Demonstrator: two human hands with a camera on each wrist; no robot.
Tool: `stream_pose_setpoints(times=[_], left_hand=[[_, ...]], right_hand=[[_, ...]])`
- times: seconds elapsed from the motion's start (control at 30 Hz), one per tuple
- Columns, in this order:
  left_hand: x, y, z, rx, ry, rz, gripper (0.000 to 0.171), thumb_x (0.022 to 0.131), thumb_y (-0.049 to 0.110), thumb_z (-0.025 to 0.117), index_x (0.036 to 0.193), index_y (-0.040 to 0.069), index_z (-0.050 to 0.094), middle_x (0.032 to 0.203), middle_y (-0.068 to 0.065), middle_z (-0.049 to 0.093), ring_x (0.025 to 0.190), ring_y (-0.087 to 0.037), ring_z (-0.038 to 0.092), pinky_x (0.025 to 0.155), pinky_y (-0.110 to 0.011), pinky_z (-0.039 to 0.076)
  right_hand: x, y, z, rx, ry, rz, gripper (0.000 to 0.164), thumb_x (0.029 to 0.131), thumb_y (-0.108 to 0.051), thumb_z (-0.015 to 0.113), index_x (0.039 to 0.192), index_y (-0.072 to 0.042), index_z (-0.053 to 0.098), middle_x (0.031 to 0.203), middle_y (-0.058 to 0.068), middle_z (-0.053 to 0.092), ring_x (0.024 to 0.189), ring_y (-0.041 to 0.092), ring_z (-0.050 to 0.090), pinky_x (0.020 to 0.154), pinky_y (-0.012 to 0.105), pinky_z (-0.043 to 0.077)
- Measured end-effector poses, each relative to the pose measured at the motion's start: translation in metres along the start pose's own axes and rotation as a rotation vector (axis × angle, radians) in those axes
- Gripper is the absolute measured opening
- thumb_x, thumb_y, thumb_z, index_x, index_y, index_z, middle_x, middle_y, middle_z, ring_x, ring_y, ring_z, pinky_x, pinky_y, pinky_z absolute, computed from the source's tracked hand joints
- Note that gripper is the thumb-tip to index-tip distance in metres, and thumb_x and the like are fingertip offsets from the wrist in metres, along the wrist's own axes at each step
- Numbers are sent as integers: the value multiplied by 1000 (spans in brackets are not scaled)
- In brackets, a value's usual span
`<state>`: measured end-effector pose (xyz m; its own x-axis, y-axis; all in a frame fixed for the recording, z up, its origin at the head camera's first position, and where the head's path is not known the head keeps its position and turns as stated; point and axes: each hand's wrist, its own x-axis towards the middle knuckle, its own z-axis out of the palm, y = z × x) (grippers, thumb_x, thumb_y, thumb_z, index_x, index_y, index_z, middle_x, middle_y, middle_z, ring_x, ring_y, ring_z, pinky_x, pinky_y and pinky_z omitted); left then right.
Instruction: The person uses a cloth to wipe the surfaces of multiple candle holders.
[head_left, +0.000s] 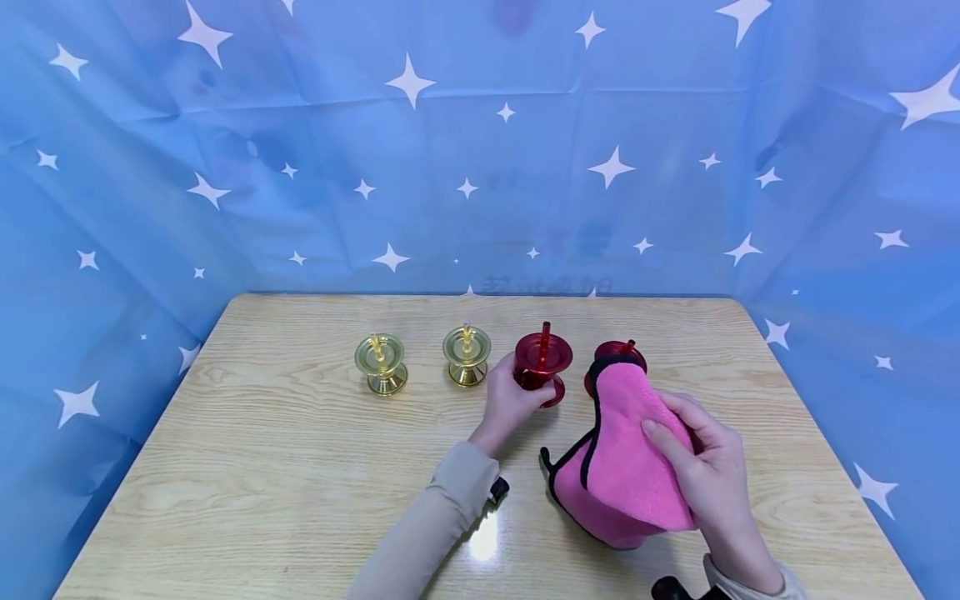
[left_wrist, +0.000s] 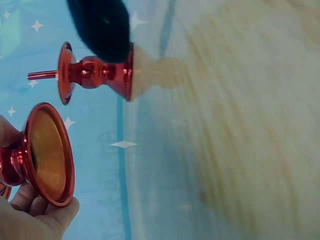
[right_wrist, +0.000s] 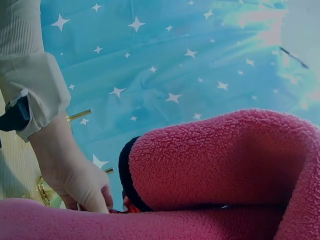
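Note:
My left hand (head_left: 508, 407) grips a shiny red candle holder (head_left: 536, 354) by its stem, below the round dish with its upright red tube. In the left wrist view the holder's hollow, golden-looking underside (left_wrist: 50, 160) faces the camera, its base raised off the table. A pink fluffy cloth (head_left: 637, 450) with black edging is pinched between the thumb and fingers of my right hand (head_left: 712, 467), and hangs in folds. Behind the cloth's top, a second red candle holder (left_wrist: 90, 72) stands on the table, partly covered in the head view.
Two gold candle holders (head_left: 387, 382) stand to the left of my left hand, the nearer one (head_left: 467, 372) close to its fingers. The pale wooden table (head_left: 262, 475) meets a blue curtain (head_left: 337, 208) with white stars at its back and sides.

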<state>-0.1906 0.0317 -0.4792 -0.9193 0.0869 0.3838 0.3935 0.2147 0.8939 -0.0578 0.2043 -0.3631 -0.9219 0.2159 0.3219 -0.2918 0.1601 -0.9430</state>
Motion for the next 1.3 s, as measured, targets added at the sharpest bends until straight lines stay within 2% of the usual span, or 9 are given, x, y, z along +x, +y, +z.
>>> stream_pose_setpoints(times=[0.1, 0.33, 0.57, 0.67, 0.87, 1.1, 1.3], left_hand=[[2, -4, 3, 21, -8, -5, 40, 67, 4, 75, 105, 3, 62, 96, -8, 66, 86, -15, 64, 73, -22, 51], [9, -12, 10, 68, -41, -79, 41, 68, 6, 77, 107, 6, 63, 99, -6, 67, 89, -14, 64, 75, -20, 51], [16, -19, 13, 215, 10, -101, 26, 64, 12, 81, 80, 4, 62, 80, -3, 58, 78, -16, 53, 68, -24, 44], [18, -21, 14, 246, 8, -111, 25, 63, 11, 81, 77, 4, 62, 79, -3, 57, 78, -17, 51, 69, -26, 43], [21, -22, 16, 253, 16, -154, 26, 64, 12, 82, 80, 3, 63, 81, -4, 60, 78, -18, 54, 70, -28, 46], [25, -25, 19, 293, 53, -218, 36, 63, 14, 83, 93, 1, 68, 87, -7, 63, 85, -22, 59, 75, -29, 50], [28, -26, 21, 307, 22, -249, 39, 63, 15, 84, 96, 1, 68, 89, -8, 63, 89, -24, 59, 76, -30, 51]], right_hand=[[0, 0, 1, 11, 9, 6, 27, 81, 16, 59, 104, 4, 67, 95, -2, 69, 73, 7, 60, 60, 15, 47], [-1, 1, 0, 24, -16, -1, 26, 82, 13, 60, 106, 6, 66, 98, -3, 68, 75, 8, 60, 61, 15, 48], [-1, 1, 0, 16, 11, 14, 27, 81, 16, 59, 105, 4, 67, 97, -2, 69, 74, 8, 61, 60, 15, 47], [-1, 2, 0, 16, 16, 17, 28, 81, 16, 59, 104, 4, 67, 97, -3, 69, 74, 8, 61, 60, 15, 47], [-1, 3, -1, 33, 19, -2, 28, 80, 17, 58, 103, 5, 67, 94, -2, 68, 72, 8, 60, 59, 15, 46], [-2, 4, -2, 37, 6, -19, 28, 80, 18, 58, 104, 5, 67, 94, -1, 68, 73, 8, 60, 59, 16, 46], [-2, 4, -3, 47, 7, -21, 29, 80, 18, 57, 104, 5, 67, 92, -1, 68, 73, 8, 59, 60, 16, 46]])
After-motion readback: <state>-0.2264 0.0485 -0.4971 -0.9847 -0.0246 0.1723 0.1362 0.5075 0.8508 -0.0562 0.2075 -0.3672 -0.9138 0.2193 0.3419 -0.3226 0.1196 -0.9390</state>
